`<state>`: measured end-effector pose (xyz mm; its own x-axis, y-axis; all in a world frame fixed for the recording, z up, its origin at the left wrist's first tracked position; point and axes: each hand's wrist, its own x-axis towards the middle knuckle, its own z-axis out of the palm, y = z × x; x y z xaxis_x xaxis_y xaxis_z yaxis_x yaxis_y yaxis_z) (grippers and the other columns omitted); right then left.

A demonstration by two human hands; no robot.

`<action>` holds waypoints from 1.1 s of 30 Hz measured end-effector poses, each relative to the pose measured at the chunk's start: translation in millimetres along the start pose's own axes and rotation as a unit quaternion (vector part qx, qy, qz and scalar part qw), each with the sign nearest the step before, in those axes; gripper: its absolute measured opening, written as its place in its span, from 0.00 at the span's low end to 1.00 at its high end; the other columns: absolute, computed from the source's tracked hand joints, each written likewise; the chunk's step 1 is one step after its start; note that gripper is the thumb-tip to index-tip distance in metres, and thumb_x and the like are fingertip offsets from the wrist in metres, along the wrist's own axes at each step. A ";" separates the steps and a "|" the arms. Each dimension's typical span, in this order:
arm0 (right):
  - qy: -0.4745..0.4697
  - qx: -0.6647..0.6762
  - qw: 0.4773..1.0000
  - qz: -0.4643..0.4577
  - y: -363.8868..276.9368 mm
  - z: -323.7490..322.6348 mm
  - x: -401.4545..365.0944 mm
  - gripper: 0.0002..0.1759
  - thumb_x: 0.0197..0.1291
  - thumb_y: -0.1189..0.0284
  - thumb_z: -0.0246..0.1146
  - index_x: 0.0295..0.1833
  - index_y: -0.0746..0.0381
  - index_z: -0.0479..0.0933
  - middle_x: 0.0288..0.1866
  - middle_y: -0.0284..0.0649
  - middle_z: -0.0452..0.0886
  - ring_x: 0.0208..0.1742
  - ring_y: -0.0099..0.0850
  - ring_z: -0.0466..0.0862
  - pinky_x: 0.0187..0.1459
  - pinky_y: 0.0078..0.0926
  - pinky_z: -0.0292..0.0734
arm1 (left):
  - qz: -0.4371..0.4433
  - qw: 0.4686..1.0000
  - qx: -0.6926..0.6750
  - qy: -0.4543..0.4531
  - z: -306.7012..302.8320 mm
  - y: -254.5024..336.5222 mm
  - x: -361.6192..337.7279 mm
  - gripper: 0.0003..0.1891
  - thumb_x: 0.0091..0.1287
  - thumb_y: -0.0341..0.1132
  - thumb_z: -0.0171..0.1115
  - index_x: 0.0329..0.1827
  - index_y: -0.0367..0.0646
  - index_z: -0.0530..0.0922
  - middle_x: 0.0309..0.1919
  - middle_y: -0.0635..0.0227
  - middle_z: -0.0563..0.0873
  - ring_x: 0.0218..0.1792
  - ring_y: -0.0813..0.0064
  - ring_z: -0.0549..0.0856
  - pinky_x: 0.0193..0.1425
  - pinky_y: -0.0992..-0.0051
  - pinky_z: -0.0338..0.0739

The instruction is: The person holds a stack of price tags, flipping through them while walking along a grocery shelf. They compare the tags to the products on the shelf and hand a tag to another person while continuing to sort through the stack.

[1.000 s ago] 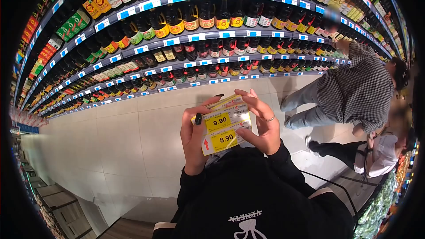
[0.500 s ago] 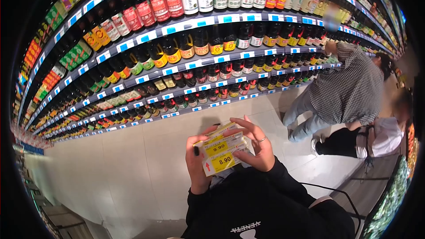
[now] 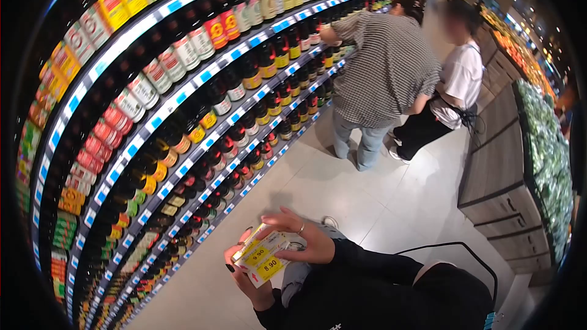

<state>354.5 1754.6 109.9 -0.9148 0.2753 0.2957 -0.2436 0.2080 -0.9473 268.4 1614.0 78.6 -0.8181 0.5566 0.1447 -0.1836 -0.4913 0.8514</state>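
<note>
A small stack of yellow-and-white price labels (image 3: 262, 261), printed 9.90 and 8.90, is held in front of my body. My left hand (image 3: 254, 288) grips the stack along its left and lower edge, its dark-nailed fingers bent around it. From the other side, my right hand (image 3: 313, 243), with a ring on one finger, is closed on the labels' upper and right part. Part of the stack is hidden behind the fingers.
Long shelves of bottles (image 3: 177, 140) with blue-and-white tags run along the left. A person in a checked shirt (image 3: 388, 64) stands at the shelf, beside another in a white top (image 3: 460, 76). Produce stands (image 3: 498, 177) line the right, with pale tiled floor (image 3: 361, 205) between.
The view has swung to the right, bringing the two people and the produce stands nearer the middle. Both hands still hold the labels, now tilted and lower in view.
</note>
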 end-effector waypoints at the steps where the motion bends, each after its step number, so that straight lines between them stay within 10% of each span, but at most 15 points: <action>1: 0.013 -0.004 1.000 -0.003 0.5 -7.3 -6.4 0.36 0.53 0.74 0.64 0.67 0.57 0.56 0.58 0.34 0.75 0.66 0.33 0.67 0.70 0.49 0.31 | -0.003 1.000 -0.013 -0.021 6.5 -3.7 0.3 0.26 0.65 0.59 0.44 0.50 0.45 0.65 0.57 0.44 0.70 0.57 0.57 0.72 0.61 0.59 0.65; 33: 0.506 -0.106 0.854 0.054 -17.9 -432.8 -363.1 0.25 0.52 0.76 0.61 0.58 0.64 0.67 0.56 0.48 0.74 0.63 0.39 0.69 0.69 0.48 0.43 | -0.350 0.867 -0.043 -0.352 499.5 -289.2 -86.1 0.11 0.63 0.23 0.49 0.48 0.38 0.66 0.58 0.44 0.70 0.58 0.62 0.73 0.62 0.69 0.68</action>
<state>830.5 2057.2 72.9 -0.1554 0.9520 0.2637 -0.0130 0.2650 -0.9642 664.2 2042.8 71.7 0.0397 0.9948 -0.0941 -0.5654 0.1000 0.8187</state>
